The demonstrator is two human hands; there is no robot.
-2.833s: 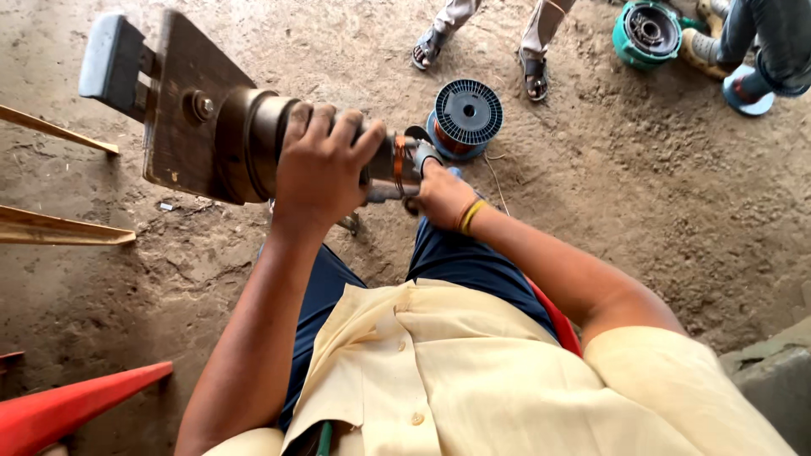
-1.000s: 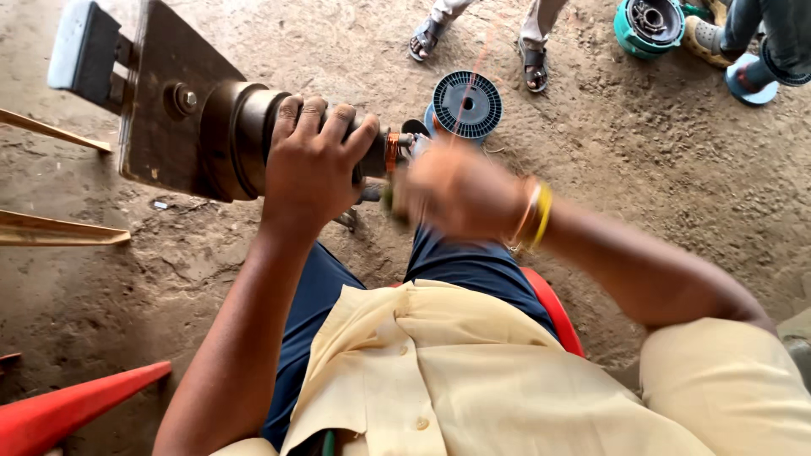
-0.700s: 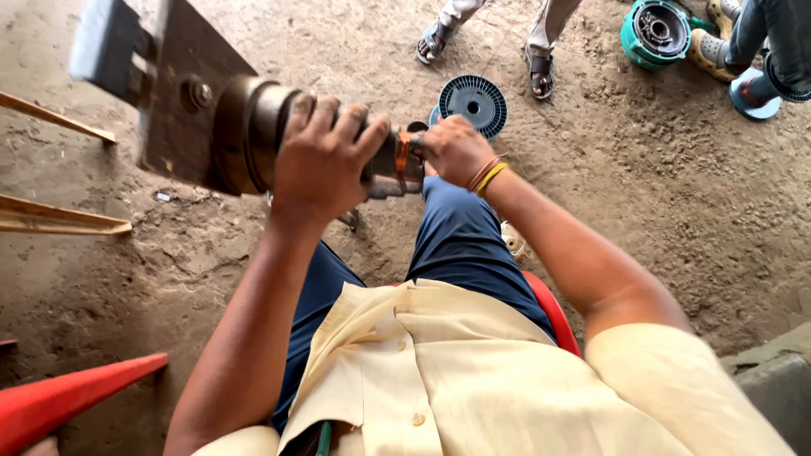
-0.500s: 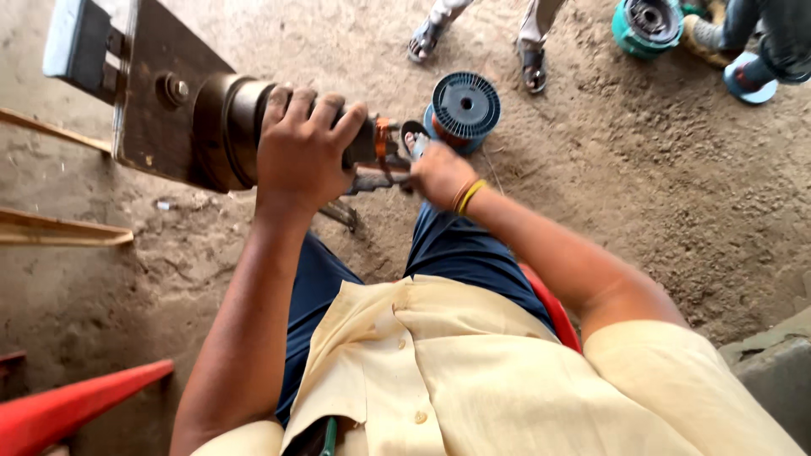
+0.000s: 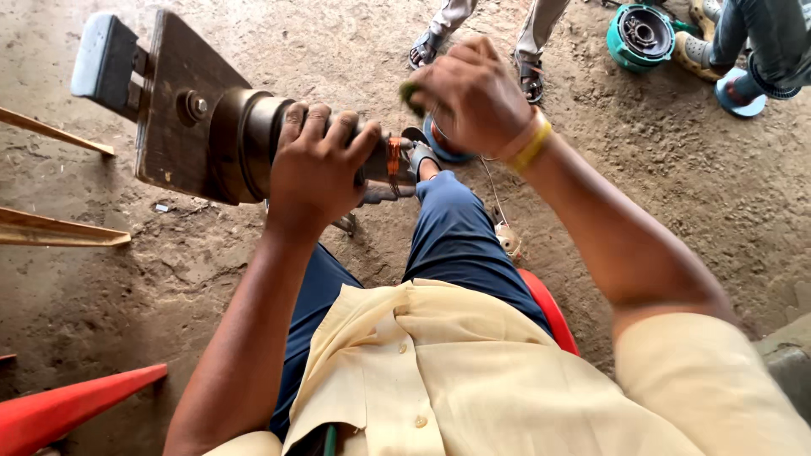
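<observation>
Floor: packed grey-brown dirt floor point(image 5: 253, 279), rough and scuffed, fills the whole view from above.
Winding rig: dark cylindrical drum point(image 5: 253, 143) lying sideways above the person's lap, fixed to a dark square plate point(image 5: 173, 101) with a bolt in it; a grey block point(image 5: 101, 55) sits behind the plate at upper left.
Left hand: left hand point(image 5: 317, 165) lies over the top of the drum, fingers curled round it in a closed grip, knuckles toward the plate.
Copper coil: small band of copper wire point(image 5: 393, 160) wrapped on the drum's narrow end, just beside the left hand's thumb side.
Right hand: right hand point(image 5: 473, 97) raised just above and right of the drum's end, fingers bunched shut; a small greenish bit shows at the fingertips, but what it is cannot be told. Yellow bangles point(image 5: 532, 143) ring the wrist.
Spool: blue spool point(image 5: 443, 148) on the floor, mostly hidden behind the right hand.
Thin wire: fine strand point(image 5: 490, 181) hanging below the right wrist.
Clothing: cream shirt point(image 5: 439, 371), blue trousers point(image 5: 452, 236).
Seat: red seat edge point(image 5: 553, 308) under the thigh.
Others: another person's sandalled feet point(image 5: 473, 46) at the top; teal motor housing point(image 5: 642, 34) at upper right.
Wood: wooden slats point(image 5: 59, 228) at left.
</observation>
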